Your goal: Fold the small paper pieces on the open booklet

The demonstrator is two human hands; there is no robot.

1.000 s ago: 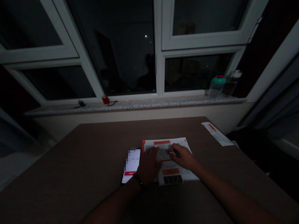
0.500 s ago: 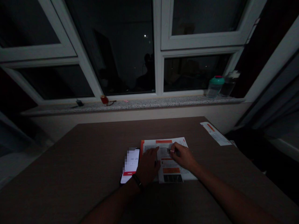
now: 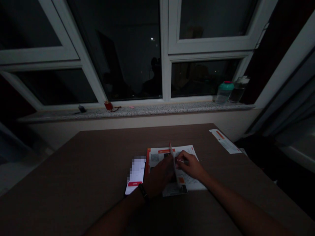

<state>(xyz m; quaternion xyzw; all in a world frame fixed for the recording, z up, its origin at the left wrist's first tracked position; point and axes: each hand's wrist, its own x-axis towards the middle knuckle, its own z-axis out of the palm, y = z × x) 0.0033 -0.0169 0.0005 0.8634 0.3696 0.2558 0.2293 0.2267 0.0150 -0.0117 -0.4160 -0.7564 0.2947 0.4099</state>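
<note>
Paper (image 3: 175, 170) on edge; long axis 11-to-5
At right hand's (image 3: 191, 164) 9 o'clock, fingers pinching a small pinkish thing (image 3: 178, 160); left hand (image 3: 159, 172) equally near; its finger state I cannot tell

The brown wood-grain tabletop (image 3: 83, 167) lies open left of the glowing rectangular phone (image 3: 136, 173) — a raised white paper page (image 3: 176, 174) bars the middle.

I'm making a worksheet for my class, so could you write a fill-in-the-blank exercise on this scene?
A raised sheet stands between the left hand and the ____ hand.
The phone lies to the ____ of the printed pages.
The bar low on the phone's screen is ____.
Two clear bottles stand near the windowsill's ____ end.
Missing words: right; left; red; right.
</note>
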